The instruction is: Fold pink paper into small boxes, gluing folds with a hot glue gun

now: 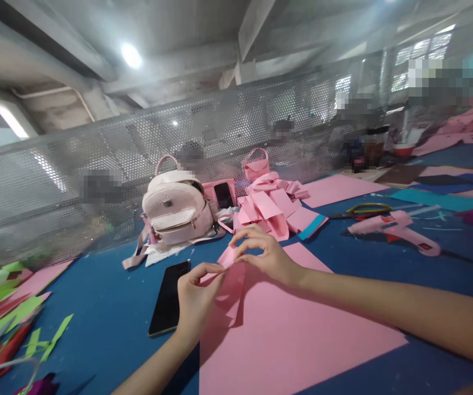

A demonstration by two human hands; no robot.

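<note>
My left hand [198, 295] pinches the near edge of a small folded piece of pink paper [231, 299]. Across from it, my right hand [266, 253] grips the top of the same piece, thumb and fingers closed on it. The piece is raised over a large pink sheet [302, 334] that lies flat on the blue table; its upper part is partly hidden by my fingers. Just left of my left hand lies a black smartphone [166, 302].
Behind my hands are a pink backpack [176, 208] and a pile of folded pink paper [267, 206]. A pink glue gun [397, 227] and yellow-handled scissors [364, 210] lie to the right. Green strips [57, 336] and red-handled scissors [12, 351] are at left.
</note>
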